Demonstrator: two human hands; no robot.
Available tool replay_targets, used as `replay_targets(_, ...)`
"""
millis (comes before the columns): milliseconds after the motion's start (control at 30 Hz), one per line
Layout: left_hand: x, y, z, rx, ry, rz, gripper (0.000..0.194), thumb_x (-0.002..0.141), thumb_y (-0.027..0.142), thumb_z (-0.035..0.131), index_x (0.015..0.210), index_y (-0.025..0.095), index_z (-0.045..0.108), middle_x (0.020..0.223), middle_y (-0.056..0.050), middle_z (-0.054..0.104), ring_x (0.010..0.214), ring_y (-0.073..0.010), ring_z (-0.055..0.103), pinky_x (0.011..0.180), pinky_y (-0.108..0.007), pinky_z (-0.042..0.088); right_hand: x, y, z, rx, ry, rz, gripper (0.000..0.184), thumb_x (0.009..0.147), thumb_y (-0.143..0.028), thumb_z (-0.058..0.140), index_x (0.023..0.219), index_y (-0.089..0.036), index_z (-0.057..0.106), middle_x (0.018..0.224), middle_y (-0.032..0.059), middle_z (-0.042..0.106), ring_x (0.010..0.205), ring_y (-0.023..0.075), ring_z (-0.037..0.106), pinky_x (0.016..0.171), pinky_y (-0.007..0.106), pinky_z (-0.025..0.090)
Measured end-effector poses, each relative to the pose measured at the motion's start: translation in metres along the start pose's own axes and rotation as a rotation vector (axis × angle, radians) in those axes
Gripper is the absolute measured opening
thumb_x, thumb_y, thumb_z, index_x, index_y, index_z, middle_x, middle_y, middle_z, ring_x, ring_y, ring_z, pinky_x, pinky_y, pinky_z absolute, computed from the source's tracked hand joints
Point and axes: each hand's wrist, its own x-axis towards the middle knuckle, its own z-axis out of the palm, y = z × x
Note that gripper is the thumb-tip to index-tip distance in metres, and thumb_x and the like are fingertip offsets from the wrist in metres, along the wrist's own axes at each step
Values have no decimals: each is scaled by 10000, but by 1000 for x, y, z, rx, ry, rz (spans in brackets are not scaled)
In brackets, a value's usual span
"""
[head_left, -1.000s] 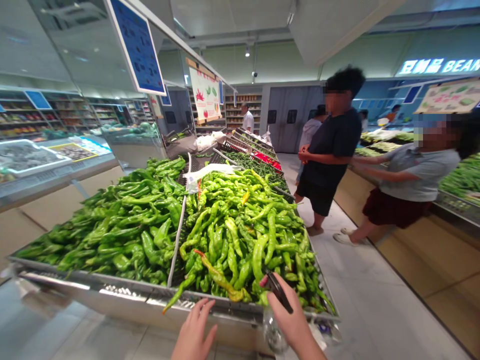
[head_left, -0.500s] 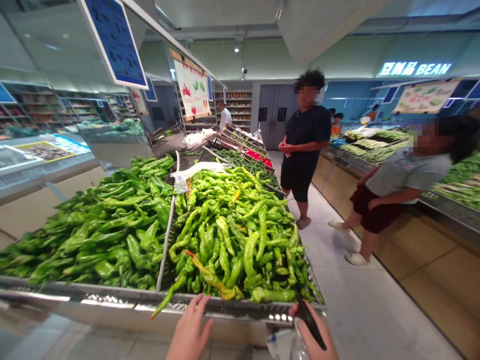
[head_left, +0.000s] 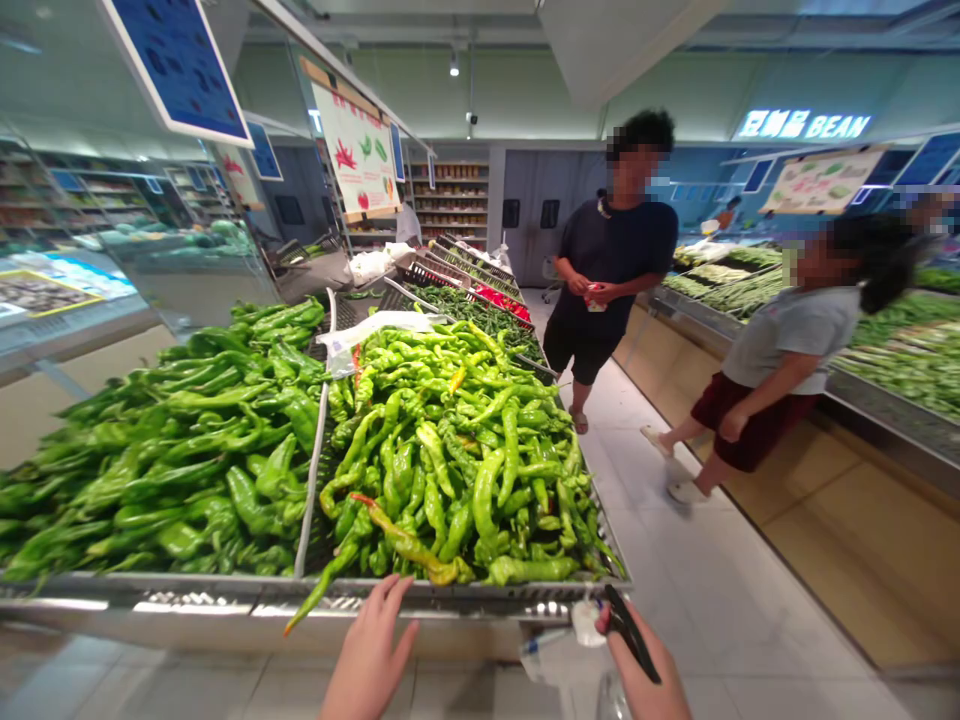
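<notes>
**Your open left hand and your right hand, gripping a flat black phone, sit at the stainless-steel front rim of a pepper display.**

Your left fingers are spread just at the rim, holding nothing. Your right fingers curl around the phone, and a clear plastic bag hangs beside them; you cannot tell if that hand holds it too. Nearest you, long, pale-green, glossy peppers fill the right compartment. A thin metal divider rail separates them from the darker green peppers at the left of the frame. A white plastic sheet lies on the far end of the pale peppers.
</notes>
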Motion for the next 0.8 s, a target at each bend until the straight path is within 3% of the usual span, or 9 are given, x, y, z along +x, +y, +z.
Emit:
replay_targets(233, -1, 2, -4, 4, -2, 6, 455, 953, 334, 552, 1404, 312, 608, 1431, -87, 667, 1344, -281, 654, 1126, -516, 569, -2, 11, 1, -37, 68, 45, 388, 763, -529, 650, 951, -230, 810, 943, 64, 846, 963, 313, 794, 863, 310, 595)
replay_targets(400, -5, 0, -6, -6, -11, -9, 457, 952, 334, 550, 1404, 310, 613, 1436, -94, 668, 1353, -283, 648, 1130, -516, 567, 7, -7, 2, -31, 16, 47, 338, 766, -546, 641, 798, -238, 777, 783, 41, 811, 808, 294, 781, 750, 310, 596)
replay_targets(567, -8, 3, -12, -46, -32, -31, 467, 950, 310, 544, 1413, 331, 606, 1452, -78, 658, 1367, -267, 635, 1151, -504, 551, 14, -46, 15, 67, -53, -8, 348, 750, -500, 708, 930, -218, 804, 960, 81, 840, 1009, 328, 781, 865, 317, 606)
replay_targets(733, -12, 7, -18, -68, -38, -66, 491, 937, 277, 538, 1422, 323, 599, 1475, -81, 639, 1382, -263, 617, 1176, -510, 527, 14, -105, 43, 74, -173, -132, 236, 830, -409, 614, 848, -220, 754, 828, 61, 791, 845, 287, 753, 744, 306, 576)
replay_targets(800, -15, 8, -20, -71, -44, -79, 503, 928, 269, 541, 1425, 318, 599, 1484, -85, 633, 1385, -266, 613, 1176, -514, 526, 17, -131, 54, 94, -182, -167, 239, 825, -393, 601, 870, -216, 754, 866, 65, 798, 863, 290, 751, 765, 317, 569)
